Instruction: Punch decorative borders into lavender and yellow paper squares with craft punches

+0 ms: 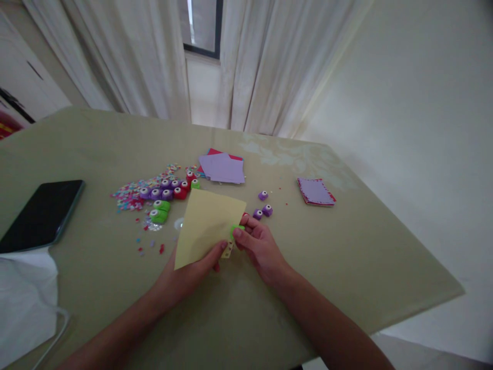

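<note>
My left hand [200, 267] grips a yellow sheet of paper [210, 221] by its lower part, thumb on the near face. A row of small cut-outs [228, 251] shows along the paper's lower right edge. At that edge, my right hand [262, 244] has its thumb and fingers closed on a small green paper punch [235, 229]. A bit of red [245, 216] shows behind the right fingertips; what it belongs to is mostly hidden. Just beyond the right hand sit a few purple punches [263, 195], each with a white round top.
Left of the paper stand several purple, red and green punches [167, 194] beside a spread of colourful confetti [134, 192]. Purple and red paper sheets [223, 168] lie at the back. A purple square stack with cut edges [316, 191] lies right. A dark tablet [42, 213] and white cloth-like item [26, 303] are left.
</note>
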`<state>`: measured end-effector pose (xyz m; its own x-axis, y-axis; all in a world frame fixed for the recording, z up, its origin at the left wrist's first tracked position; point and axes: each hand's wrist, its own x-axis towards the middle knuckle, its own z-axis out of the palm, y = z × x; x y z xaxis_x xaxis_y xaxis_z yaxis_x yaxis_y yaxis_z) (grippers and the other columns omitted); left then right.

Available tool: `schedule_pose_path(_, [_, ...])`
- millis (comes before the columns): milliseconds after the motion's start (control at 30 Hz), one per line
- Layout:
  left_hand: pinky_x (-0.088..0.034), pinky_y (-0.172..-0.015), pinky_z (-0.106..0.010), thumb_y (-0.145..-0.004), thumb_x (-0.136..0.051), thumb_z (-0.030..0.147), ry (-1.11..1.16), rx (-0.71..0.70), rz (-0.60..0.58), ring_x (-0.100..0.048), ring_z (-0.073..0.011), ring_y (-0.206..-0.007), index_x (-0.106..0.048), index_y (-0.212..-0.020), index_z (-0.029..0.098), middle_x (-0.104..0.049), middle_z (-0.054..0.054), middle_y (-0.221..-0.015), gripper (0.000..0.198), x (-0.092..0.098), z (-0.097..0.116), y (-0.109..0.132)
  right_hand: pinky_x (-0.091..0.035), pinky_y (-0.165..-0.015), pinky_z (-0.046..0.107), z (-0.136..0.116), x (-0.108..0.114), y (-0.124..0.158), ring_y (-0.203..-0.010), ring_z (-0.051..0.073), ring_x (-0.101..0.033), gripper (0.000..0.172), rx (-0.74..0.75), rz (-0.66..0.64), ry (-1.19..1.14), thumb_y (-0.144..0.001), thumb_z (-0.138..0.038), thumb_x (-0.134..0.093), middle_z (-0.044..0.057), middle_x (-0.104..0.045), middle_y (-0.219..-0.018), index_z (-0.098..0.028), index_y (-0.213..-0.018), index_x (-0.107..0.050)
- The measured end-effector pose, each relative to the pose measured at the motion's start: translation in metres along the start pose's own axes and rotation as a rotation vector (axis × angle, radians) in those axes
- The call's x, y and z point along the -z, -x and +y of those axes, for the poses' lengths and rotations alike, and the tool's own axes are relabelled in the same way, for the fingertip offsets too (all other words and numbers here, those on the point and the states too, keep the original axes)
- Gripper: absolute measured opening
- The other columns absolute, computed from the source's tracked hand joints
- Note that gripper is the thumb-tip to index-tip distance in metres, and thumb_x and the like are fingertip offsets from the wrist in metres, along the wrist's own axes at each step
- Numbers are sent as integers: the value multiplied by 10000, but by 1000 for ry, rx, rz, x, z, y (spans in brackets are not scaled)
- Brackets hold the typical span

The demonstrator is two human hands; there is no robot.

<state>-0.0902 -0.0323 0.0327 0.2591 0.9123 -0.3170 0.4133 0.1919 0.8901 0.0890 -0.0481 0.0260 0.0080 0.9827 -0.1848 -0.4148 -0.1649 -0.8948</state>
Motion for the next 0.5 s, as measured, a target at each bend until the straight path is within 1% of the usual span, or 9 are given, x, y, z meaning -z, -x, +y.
schedule_pose_path(100, [-545,-841,-396,-810,-597,652,-63,38,56,-722,-288,-797,-587,-496,277,-769,-63,-769,489,4,2,-1,-430,-633,245,-12,11,-3,-692,126,-554,275,103,38,195,-803,-393,-849,1,-705,-861,-221,-1002,-767])
schedule_pose_path(167, [-536,-869,-396,-812,-592,658,-79,32,84,-717,-287,-815,-571,-466,279,-772,-63,-792,513,6,3,-1,-445,-670,272,-22,22,-5,-748,150,-571,292,201,70,427,-850,-387,-786,24,-703,-920,-219,-1089,-774])
schedule_pose_path(233, [-535,-876,-388,-824,-591,649,-73,14,103,-709,-276,-801,-574,-468,281,-765,-51,-779,512,6,2,-2,-454,-685,290,-32,32,-6,-771,166,-579,371,303,114,692,-860,-364,-761,35,-694,-940,-205,-1194,-739])
schedule_pose_path(300, [-535,-877,-382,-835,-595,642,-71,-7,126,-701,-265,-770,-575,-471,280,-752,-41,-743,513,7,1,-2,-458,-677,296,-39,40,-6,-740,169,-578,398,384,158,923,-847,-325,-760,28,-683,-894,-186,-1214,-696])
schedule_pose_path(333, [-537,-871,-378,-841,-594,643,-72,-20,135,-699,-261,-758,-573,-470,279,-747,-39,-730,520,7,1,-1,-461,-672,299,-41,42,-6,-726,171,-579,363,412,165,1021,-849,-304,-750,26,-679,-869,-182,-1185,-688])
schedule_pose_path(367, [-541,-859,-374,-851,-586,647,-73,-30,138,-699,-257,-751,-575,-470,276,-745,-38,-722,532,7,0,-1,-467,-677,302,-42,43,-6,-736,178,-589,304,441,158,1103,-854,-280,-734,31,-679,-870,-185,-1140,-689])
schedule_pose_path(433, [-551,-824,-364,-875,-558,650,-73,-37,148,-702,-250,-733,-577,-468,271,-740,-39,-706,556,8,0,0,-492,-728,318,-41,42,-4,-828,203,-623,200,512,111,1220,-872,-232,-693,59,-686,-953,-198,-1068,-708])
schedule_pose_path(500, [-563,-772,-352,-885,-545,630,-65,-24,155,-705,-243,-708,-572,-466,267,-733,-40,-682,554,7,1,2,-516,-832,346,-35,39,-3,-968,232,-635,224,585,35,1276,-884,-194,-661,84,-678,-1060,-214,-1100,-718])
